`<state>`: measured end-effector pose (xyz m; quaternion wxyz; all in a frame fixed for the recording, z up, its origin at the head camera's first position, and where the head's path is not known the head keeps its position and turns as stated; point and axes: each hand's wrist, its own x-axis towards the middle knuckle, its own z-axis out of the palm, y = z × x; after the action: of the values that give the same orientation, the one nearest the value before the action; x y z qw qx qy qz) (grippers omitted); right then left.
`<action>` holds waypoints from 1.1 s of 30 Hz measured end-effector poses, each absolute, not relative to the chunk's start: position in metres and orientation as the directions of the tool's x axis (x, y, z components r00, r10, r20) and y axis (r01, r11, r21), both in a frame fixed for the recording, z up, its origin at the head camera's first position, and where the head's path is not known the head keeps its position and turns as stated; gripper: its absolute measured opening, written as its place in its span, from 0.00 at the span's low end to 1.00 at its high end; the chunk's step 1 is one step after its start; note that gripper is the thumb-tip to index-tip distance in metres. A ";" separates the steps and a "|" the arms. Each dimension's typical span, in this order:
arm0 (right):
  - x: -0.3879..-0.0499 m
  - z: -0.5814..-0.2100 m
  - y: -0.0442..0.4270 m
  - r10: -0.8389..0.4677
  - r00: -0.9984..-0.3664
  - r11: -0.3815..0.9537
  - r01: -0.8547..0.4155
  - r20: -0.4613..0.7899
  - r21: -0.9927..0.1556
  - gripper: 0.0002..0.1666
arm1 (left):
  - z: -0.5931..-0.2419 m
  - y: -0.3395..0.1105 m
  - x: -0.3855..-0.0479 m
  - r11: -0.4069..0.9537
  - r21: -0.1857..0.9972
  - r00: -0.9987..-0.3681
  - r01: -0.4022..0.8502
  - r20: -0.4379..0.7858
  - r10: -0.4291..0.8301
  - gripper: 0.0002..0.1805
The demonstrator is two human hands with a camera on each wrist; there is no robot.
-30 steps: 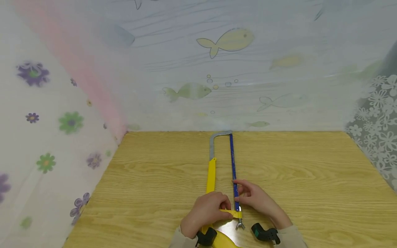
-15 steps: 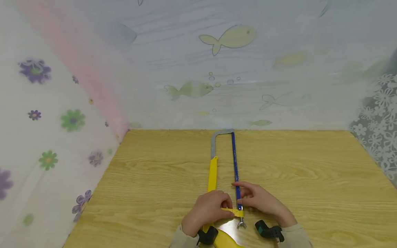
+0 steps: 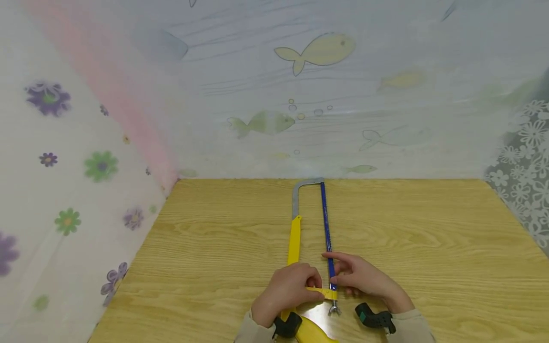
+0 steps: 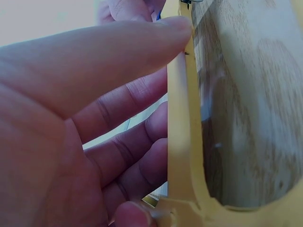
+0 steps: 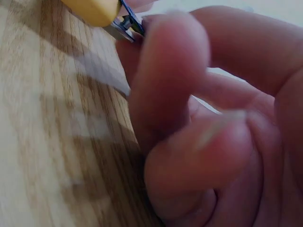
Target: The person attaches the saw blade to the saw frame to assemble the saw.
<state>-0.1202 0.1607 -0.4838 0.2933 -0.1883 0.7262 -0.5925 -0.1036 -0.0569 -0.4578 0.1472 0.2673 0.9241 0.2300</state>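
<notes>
A hacksaw [image 3: 294, 240] with a yellow frame and grey front bow points away from me, its far end by the wall. Its blue blade [image 3: 326, 214] runs along the right side. My left hand [image 3: 288, 289] grips the yellow end piece near the handle; in the left wrist view the thumb presses one side of the yellow frame [image 4: 179, 109] and the fingers lie behind it. My right hand [image 3: 366, 277] holds the blade near its lower end between thumb and fingers. A wing nut [image 3: 334, 309] sticks out below the end piece. The left wrist partly hides the handle.
The wood-grain table [image 3: 214, 233] meets a fish-patterned wall sheet [image 3: 257, 157] right at the saw's tip. A flowered sheet [image 3: 86, 200] stands at the left. White flower lace [image 3: 529, 176] hangs at the right. Black wrist cameras [image 3: 374, 318] sit on both wrists.
My right hand has slid slightly down along the blade, toward its lower end. The left hand keeps its grip on the frame. The head view has shifted a little.
</notes>
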 end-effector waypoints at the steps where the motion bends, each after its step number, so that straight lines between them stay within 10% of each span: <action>1: -0.120 -0.483 0.161 -0.618 -0.758 0.232 0.076 -0.207 -0.970 0.35 | -0.458 -0.057 -0.103 0.751 0.505 -0.814 0.425 -0.149 0.561 0.09; 33: -0.118 -0.481 0.159 -0.602 -0.765 0.261 0.084 -0.230 -0.962 0.35 | -0.459 -0.056 -0.103 0.751 0.505 -0.809 0.425 -0.160 0.565 0.09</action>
<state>-0.1176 0.1588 -0.4813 0.2944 -0.1757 0.7373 -0.5821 -0.1030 -0.0565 -0.4592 0.1532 0.2683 0.9232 0.2288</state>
